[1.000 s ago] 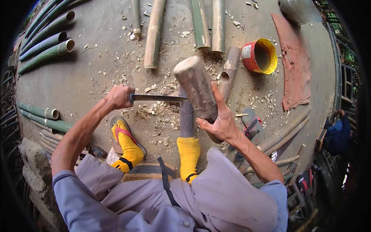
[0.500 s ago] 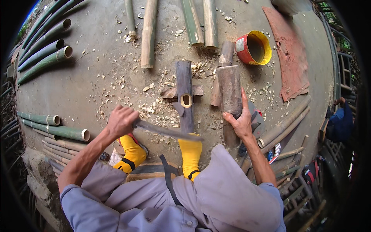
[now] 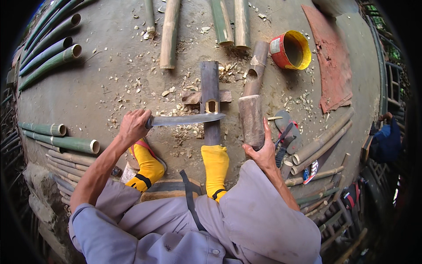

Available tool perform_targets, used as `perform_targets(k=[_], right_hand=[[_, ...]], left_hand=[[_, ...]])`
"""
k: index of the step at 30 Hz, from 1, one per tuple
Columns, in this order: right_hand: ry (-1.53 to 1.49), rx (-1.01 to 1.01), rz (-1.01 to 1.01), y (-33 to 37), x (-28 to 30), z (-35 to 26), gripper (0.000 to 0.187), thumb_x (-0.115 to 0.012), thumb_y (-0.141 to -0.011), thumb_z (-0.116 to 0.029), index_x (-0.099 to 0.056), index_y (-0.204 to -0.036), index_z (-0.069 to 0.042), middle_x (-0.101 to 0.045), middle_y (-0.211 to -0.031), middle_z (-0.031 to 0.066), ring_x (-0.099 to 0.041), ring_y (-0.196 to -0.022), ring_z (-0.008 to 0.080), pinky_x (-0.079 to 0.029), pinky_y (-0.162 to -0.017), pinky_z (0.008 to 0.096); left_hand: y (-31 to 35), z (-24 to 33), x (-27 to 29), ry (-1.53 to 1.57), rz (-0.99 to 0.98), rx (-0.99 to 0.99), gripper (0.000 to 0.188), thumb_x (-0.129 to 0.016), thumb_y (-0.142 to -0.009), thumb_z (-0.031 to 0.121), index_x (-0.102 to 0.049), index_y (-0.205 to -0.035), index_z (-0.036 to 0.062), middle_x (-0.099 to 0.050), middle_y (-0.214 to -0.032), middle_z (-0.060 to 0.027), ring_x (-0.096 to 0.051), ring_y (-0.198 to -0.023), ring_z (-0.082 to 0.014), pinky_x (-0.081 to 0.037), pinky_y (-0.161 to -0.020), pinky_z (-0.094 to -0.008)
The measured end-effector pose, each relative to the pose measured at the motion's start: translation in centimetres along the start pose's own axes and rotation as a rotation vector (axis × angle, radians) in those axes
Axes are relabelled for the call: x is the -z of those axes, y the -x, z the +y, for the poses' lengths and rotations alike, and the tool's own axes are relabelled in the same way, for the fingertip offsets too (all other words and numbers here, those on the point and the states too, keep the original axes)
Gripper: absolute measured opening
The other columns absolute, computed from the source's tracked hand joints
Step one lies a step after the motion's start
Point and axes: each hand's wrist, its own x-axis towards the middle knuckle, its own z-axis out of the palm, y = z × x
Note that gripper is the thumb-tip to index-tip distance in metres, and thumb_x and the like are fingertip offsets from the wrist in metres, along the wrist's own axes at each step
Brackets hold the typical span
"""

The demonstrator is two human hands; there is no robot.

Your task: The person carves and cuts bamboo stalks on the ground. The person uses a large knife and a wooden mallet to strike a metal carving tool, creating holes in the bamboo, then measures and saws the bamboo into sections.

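Note:
My left hand [image 3: 134, 125] is closed round the handle of a long knife [image 3: 184, 119]. Its blade points right, across a dark bamboo piece [image 3: 210, 83], just on my side of a small hole [image 3: 212, 107] cut in the wall. Whether the blade touches the bamboo, I cannot tell. The bamboo lies over a short crosswise piece of wood [image 3: 225, 96], and my yellow-covered right foot [image 3: 215, 163] is at its near end. Gripped near its lower end, a thick wooden block [image 3: 250, 115] is in my right hand [image 3: 263, 153], to the right of the blade tip.
Beyond the block lies another bamboo piece [image 3: 259, 66] with a hole. A red and yellow bucket [image 3: 278, 53] stands beside it. Sandals [image 3: 288, 125] and poles [image 3: 323, 136] lie at right, green bamboo [image 3: 74, 143] at left. Pale chips [image 3: 165, 93] litter the ground.
The knife blade has moved away from me, up to the hole. The wooden block has come down and slightly left with my right hand, uncovering the holed bamboo behind it and the sandal.

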Motion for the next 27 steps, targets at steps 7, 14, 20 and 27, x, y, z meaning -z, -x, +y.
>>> perform_targets(k=[7, 14, 20, 27], right_hand=[[0.028, 0.018, -0.011, -0.1, 0.3, 0.2, 0.102, -0.078, -0.069, -0.02, -0.017, -0.15, -0.007, -0.04, -0.143, 0.0244, -0.047, -0.128, 0.0358, -0.039, -0.105, 0.0399], [0.047, 0.034, -0.071, -0.6, 0.6, -0.1, 0.1, -0.077, -0.069, -0.021, -0.02, -0.149, -0.005, -0.04, -0.143, 0.0246, -0.046, -0.127, 0.0396, -0.04, -0.105, 0.0399], [0.198, 0.542, -0.105, 0.0, 0.9, 0.3, 0.09, -0.079, -0.066, -0.021, -0.036, -0.145, -0.013, -0.052, -0.129, 0.0211, -0.06, -0.105, 0.0395, -0.053, -0.086, 0.0415], [0.606, 0.865, -0.413, -6.1, 1.3, -1.1, 0.089, -0.083, -0.056, -0.026, -0.048, -0.137, -0.027, -0.055, -0.101, 0.0149, -0.057, -0.082, 0.0308, -0.049, -0.071, 0.0414]], left_hand=[[-0.3, -0.6, 0.5, 0.007, -0.047, -0.017, 0.021, -0.066, -0.074, 0.013, -0.05, -0.087, 0.0081, -0.057, -0.077, -0.0095, -0.061, -0.074, -0.03, -0.049, -0.064, -0.0416], [-0.1, -1.3, 0.7, 0.036, -0.044, -0.036, 0.022, -0.066, -0.073, 0.013, -0.049, -0.087, 0.0075, -0.056, -0.076, -0.0103, -0.06, -0.07, -0.0314, -0.049, -0.063, -0.0433], [-0.6, -1.9, 1.0, 0.066, -0.131, -0.037, 0.02, -0.064, -0.074, 0.011, -0.048, -0.086, 0.0063, -0.057, -0.074, -0.0124, -0.06, -0.068, -0.0344, -0.048, -0.059, -0.0448], [-2.1, -2.2, 1.3, 0.002, -0.186, -0.049, 0.018, -0.062, -0.074, 0.009, -0.048, -0.085, 0.006, -0.059, -0.075, -0.0133, -0.061, -0.069, -0.0355, -0.048, -0.058, -0.0458]])
